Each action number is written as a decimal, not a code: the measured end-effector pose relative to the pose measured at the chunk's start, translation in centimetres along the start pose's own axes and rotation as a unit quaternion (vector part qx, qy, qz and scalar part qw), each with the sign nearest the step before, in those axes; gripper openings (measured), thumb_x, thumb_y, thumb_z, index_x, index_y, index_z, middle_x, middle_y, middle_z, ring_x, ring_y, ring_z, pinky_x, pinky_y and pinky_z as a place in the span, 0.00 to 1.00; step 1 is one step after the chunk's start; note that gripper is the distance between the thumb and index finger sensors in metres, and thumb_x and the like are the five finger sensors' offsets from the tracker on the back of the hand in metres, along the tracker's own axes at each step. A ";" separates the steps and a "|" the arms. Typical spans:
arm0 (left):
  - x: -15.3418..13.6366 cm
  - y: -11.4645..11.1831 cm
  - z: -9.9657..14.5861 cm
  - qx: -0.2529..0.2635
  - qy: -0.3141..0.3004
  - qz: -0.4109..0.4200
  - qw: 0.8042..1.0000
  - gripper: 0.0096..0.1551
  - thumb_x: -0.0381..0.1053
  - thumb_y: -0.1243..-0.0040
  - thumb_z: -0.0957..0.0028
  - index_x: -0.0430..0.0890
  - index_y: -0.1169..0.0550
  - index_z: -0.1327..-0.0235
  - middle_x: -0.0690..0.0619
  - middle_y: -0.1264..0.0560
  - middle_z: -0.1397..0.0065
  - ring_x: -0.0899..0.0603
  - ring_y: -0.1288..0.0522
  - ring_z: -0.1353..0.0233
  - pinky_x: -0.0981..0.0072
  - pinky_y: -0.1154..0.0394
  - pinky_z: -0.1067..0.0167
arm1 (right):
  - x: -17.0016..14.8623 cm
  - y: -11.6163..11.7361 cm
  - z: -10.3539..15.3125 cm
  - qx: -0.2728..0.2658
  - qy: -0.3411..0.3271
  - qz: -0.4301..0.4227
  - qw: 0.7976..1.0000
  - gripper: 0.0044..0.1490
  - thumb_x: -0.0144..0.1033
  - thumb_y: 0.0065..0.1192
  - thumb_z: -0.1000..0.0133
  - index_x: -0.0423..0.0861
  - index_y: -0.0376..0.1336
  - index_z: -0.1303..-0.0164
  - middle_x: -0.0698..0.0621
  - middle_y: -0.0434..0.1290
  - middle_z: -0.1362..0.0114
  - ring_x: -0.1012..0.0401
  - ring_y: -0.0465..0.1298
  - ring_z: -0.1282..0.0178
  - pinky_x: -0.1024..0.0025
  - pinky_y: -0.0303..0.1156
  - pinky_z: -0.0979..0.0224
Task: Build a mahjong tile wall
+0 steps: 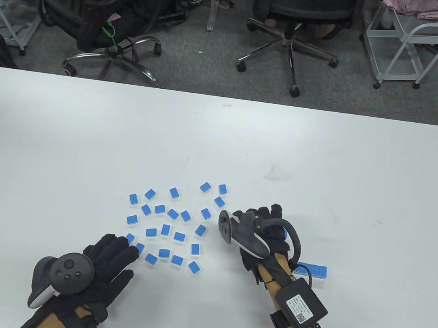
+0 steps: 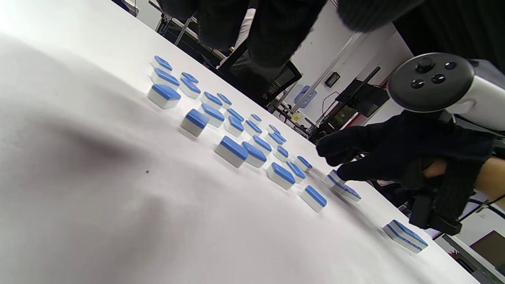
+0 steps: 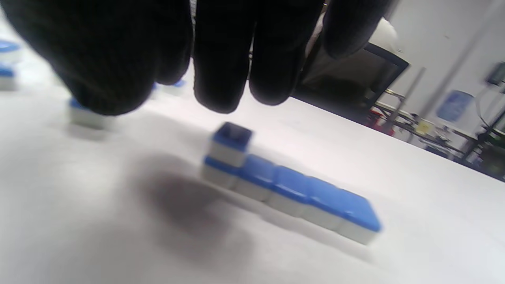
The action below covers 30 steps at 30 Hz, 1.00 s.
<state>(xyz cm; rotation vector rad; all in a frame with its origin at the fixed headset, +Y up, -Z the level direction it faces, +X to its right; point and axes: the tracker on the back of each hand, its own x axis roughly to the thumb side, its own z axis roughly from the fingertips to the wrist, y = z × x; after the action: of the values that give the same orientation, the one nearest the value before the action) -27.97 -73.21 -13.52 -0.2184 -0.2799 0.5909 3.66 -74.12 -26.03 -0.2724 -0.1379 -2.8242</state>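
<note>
Several loose blue-backed mahjong tiles [image 1: 172,230] lie scattered mid-table. My left hand [image 1: 123,248] lies flat at their near-left edge, its straight fingers reaching a tile [image 1: 130,238]. My right hand [image 1: 266,214] hovers right of the scatter, fingers curled down, nothing seen in them; the left wrist view shows this hand [image 2: 343,161] just above two tiles [image 2: 341,187]. A short tile row [image 1: 314,269] lies beside my right wrist. In the right wrist view the row [image 3: 300,193] carries one stacked tile [image 3: 230,142] at its far end, below my fingers [image 3: 225,59].
The white table [image 1: 323,165] stretches far beyond the tiles. Office chairs [image 1: 291,16] and a white metal cart [image 1: 412,40] stand on the floor past its far edge. A cable runs from the black box [image 1: 301,305] on my right forearm.
</note>
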 end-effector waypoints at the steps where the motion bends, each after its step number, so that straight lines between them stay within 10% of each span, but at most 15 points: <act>1: 0.0 0.0 0.0 0.001 0.000 0.000 1.000 0.39 0.68 0.57 0.45 0.55 0.34 0.20 0.49 0.46 0.12 0.37 0.56 0.14 0.31 0.58 0.24 | 1.0 0.1 0.0 -0.006 -0.011 0.021 1.000 0.38 0.51 0.72 0.60 0.65 0.62 0.37 0.58 0.76 0.31 0.54 0.73 0.25 0.40 0.57 0.17; 16: 0.0 0.1 0.0 0.001 -0.001 0.000 1.000 0.39 0.68 0.57 0.45 0.55 0.34 0.20 0.49 0.46 0.12 0.37 0.56 0.14 0.31 0.59 0.24 | 4.5 1.0 -0.7 -0.012 -0.042 0.092 0.995 0.34 0.51 0.73 0.62 0.54 0.71 0.45 0.57 0.84 0.49 0.58 0.78 0.32 0.42 0.57 0.17; 30: -0.1 0.1 -0.2 0.000 0.001 0.002 1.000 0.39 0.68 0.57 0.45 0.55 0.34 0.20 0.49 0.46 0.12 0.37 0.56 0.14 0.31 0.59 0.24 | -7.9 -1.5 0.0 -0.004 0.117 -0.057 0.991 0.35 0.54 0.71 0.60 0.59 0.67 0.41 0.55 0.76 0.33 0.52 0.66 0.20 0.36 0.49 0.15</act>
<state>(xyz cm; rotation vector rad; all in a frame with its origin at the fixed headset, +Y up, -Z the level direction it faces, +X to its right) -28.03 -73.19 -13.71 -0.2192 -0.2767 0.5944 10.58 -70.48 -27.73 0.0691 -0.0934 -2.9426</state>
